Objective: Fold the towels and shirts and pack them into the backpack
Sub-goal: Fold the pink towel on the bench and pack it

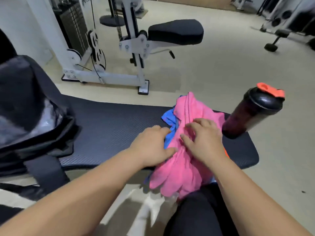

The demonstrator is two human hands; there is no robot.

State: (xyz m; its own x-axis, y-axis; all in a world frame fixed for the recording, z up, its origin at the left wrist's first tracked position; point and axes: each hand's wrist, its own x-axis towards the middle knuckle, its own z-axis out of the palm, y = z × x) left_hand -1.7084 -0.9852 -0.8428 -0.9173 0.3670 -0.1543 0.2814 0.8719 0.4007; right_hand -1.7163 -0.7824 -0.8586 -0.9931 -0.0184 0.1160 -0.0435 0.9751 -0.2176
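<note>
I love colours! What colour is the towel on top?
It's a pink towel, best seen in head view.

I see pink towel [184, 164], crumpled, not folded, on right part of black table [110, 126]; near end hangs over front edge. Blue cloth [167, 119] crumpled under it, shows at left side; towel or shirt, I cannot tell. Small orange piece [227, 153] shows at right of pile. Dark backpack [34, 106] at left end of table, open, pale lining visible, well apart from pile.
</note>
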